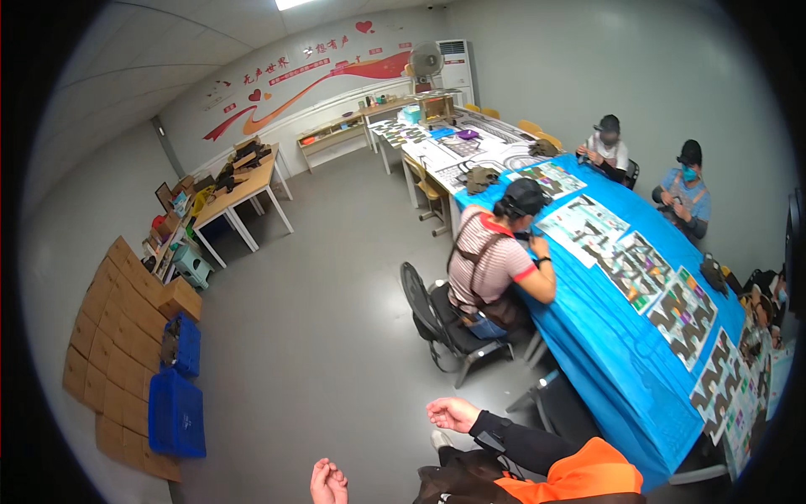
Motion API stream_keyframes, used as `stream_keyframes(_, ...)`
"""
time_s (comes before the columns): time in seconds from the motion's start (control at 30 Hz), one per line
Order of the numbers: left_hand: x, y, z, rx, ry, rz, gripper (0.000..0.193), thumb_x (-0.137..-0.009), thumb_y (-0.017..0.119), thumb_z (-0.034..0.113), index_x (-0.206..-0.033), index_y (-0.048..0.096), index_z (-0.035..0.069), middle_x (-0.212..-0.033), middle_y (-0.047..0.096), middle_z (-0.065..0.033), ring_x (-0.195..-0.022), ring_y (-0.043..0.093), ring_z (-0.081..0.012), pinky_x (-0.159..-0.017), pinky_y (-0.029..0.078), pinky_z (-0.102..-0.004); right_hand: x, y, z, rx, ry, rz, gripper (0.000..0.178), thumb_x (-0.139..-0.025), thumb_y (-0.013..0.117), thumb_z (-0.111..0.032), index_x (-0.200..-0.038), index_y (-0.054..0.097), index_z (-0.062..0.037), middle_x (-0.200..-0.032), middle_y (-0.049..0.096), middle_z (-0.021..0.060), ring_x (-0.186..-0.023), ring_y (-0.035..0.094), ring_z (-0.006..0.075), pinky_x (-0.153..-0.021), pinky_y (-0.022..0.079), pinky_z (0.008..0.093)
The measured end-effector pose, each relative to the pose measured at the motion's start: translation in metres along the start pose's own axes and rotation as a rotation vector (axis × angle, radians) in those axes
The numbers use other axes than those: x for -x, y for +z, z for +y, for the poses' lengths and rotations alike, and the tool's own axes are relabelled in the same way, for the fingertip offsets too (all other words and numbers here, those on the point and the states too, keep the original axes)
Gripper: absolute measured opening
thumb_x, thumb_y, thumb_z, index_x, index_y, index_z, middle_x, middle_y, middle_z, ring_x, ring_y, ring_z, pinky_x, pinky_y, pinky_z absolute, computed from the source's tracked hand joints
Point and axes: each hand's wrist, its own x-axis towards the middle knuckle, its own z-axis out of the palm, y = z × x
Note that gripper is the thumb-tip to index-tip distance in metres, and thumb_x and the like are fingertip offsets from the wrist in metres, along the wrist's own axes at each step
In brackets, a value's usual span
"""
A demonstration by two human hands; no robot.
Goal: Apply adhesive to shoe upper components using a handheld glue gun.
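My left hand (328,483) shows at the lower edge, its fingers curled in loosely and nothing visible in them. Further right, my right hand (453,414) is held out over the floor, fingers also bent in, with no object showing. A black sleeve (520,441) covers that forearm, and orange cloth (588,470) is at the upper arm. Neither hand touches anything. Nearest to the right hand is a black chair (453,323) on which a person (495,260) in a striped shirt sits, bent over the blue-covered table (588,370).
Printed sheets (642,269) with dark shapes lie along the blue table. Two people (684,193) in caps sit across it. Blue bins (176,416) and stacked cardboard (117,353) stand at the left, beyond them a loaded wooden table (239,189). A fan (426,60) stands at the back.
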Motion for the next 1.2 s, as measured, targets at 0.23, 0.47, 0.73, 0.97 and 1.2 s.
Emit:
stream_keyframes(0.23,-0.059,-0.040,0.067,0.109,0.126,0.246,0.024,-0.092,0.061,0.010,-0.115,0.058,0.004,-0.089,0.063,-0.0016,-0.072,0.055,-0.0131,-0.062,0.043,-0.0247,-0.143,0.112,-0.062,0.123,0.064,-0.112,0.013,-0.092,0.054,-0.010,-0.100,0.060,-0.0027,-0.083,0.063,0.0057,-0.074,0.064,0.0157,-0.066,0.053,0.0272)
stream_keyframes(0.47,-0.163,-0.071,0.107,0.070,0.193,0.050,0.020,-0.096,0.056,0.014,-0.114,0.060,0.006,-0.094,0.063,-0.0011,-0.072,0.055,-0.0092,-0.064,0.046,-0.0246,-0.259,0.093,-0.110,0.279,0.065,-0.227,0.015,-0.087,0.056,-0.011,-0.075,0.046,-0.0150,-0.065,0.042,-0.0032,-0.057,0.043,0.0086,-0.046,0.036,0.0206)
stream_keyframes(0.73,-0.131,-0.161,0.113,0.412,0.579,0.568,0.016,-0.094,0.054,0.018,-0.104,0.061,0.008,-0.086,0.059,-0.0011,-0.064,0.051,-0.0069,-0.055,0.039,-0.0219,-0.438,0.226,-0.079,0.568,0.409,-0.128,0.011,-0.074,0.062,-0.001,-0.084,0.064,-0.0039,-0.076,0.065,0.0093,-0.062,0.058,0.0188,-0.050,0.046,0.0276)
stream_keyframes(0.97,-0.090,-0.219,0.109,0.663,0.733,0.761,0.014,-0.095,0.057,0.018,-0.105,0.063,0.010,-0.089,0.062,-0.0004,-0.066,0.052,-0.0076,-0.055,0.040,-0.0223,-0.524,0.417,0.041,0.730,0.647,-0.520,0.005,-0.079,0.060,-0.003,-0.084,0.061,-0.0047,-0.080,0.063,0.0064,-0.070,0.057,0.0172,-0.056,0.045,0.0265)
stream_keyframes(1.2,-0.045,-0.284,0.118,0.777,0.865,0.981,0.014,-0.096,0.056,0.016,-0.107,0.063,0.011,-0.089,0.065,0.0023,-0.072,0.055,-0.0055,-0.064,0.043,-0.0201,-0.561,0.528,0.227,0.900,0.849,-0.702,0.002,-0.081,0.058,-0.008,-0.082,0.056,-0.0091,-0.072,0.054,0.0016,-0.064,0.051,0.0147,-0.055,0.042,0.0250)
